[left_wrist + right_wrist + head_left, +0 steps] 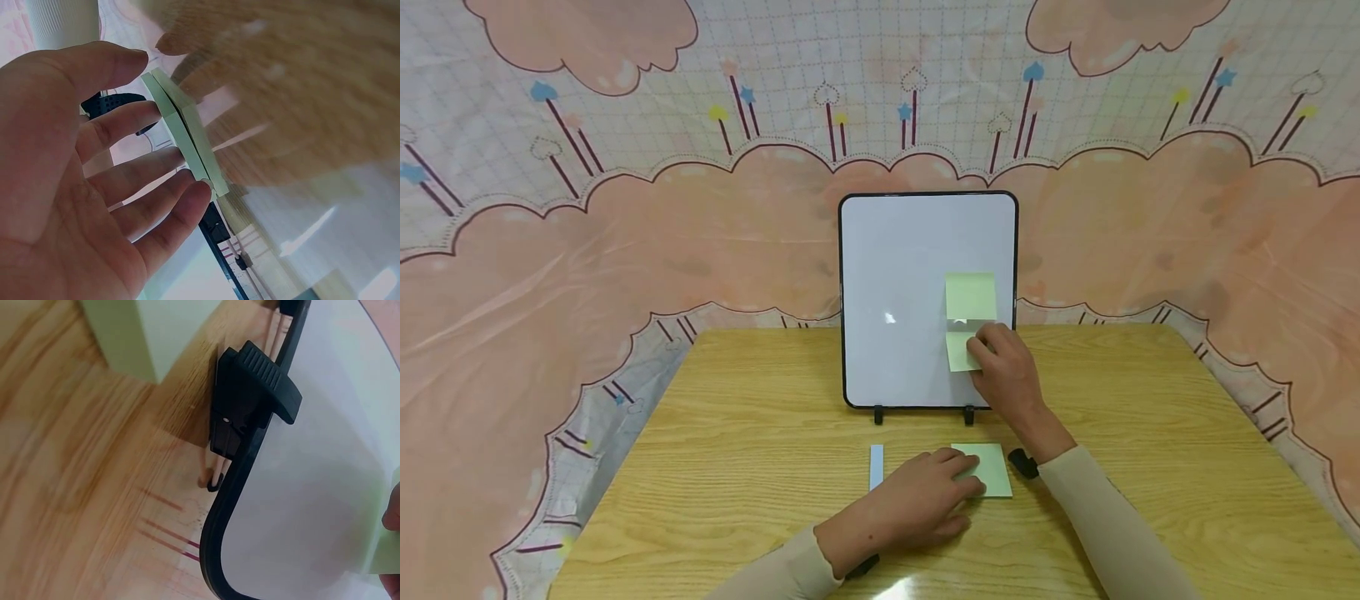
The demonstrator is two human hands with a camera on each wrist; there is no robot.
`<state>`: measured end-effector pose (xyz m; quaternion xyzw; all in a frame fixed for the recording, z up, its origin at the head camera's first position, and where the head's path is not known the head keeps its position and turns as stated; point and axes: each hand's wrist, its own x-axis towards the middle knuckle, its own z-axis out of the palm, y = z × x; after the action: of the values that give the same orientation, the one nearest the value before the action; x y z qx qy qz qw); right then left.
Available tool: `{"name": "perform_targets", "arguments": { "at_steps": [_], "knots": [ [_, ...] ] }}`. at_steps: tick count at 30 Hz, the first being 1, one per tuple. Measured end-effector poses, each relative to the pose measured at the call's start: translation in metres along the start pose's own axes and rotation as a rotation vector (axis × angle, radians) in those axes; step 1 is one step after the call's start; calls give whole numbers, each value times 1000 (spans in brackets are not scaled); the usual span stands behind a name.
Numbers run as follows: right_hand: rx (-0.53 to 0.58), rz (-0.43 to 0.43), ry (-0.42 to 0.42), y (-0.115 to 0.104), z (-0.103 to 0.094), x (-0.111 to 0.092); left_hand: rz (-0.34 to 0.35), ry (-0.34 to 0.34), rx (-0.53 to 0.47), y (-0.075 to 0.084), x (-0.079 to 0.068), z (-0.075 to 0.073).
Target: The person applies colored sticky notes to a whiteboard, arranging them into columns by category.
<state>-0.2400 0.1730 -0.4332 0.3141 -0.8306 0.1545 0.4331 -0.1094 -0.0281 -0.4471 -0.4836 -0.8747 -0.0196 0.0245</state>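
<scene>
My right hand (1009,372) pinches a pale green sticky note (959,353) in front of the lower right part of a whiteboard (895,267). Directly above, another green sticky note (970,295) is on the board. In the right wrist view, fingertips (392,515) grip the held note (385,550) at the right edge. On the table, my left hand (925,497) touches a pad of green sticky notes (995,468) with loosely spread fingers. The left wrist view shows those fingers against the side of the pad (178,131), where a dark gap splits it into two layers.
A pale blue strip (876,467) lies left of the pad, partly behind my left hand. The black-framed board stands upright on small black feet (969,415). A wooden table (737,433) extends to both sides, with a patterned cloth (737,242) behind it.
</scene>
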Motion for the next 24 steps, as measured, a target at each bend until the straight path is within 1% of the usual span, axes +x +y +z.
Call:
{"name": "perform_targets", "arguments": {
  "at_steps": [8,24],
  "knots": [
    [-8,20,-27,0,-1,0,0,-7,9,0,1,0],
    [-12,23,-33,1,0,1,3,2,18,1,0,-2]
  ]
}}
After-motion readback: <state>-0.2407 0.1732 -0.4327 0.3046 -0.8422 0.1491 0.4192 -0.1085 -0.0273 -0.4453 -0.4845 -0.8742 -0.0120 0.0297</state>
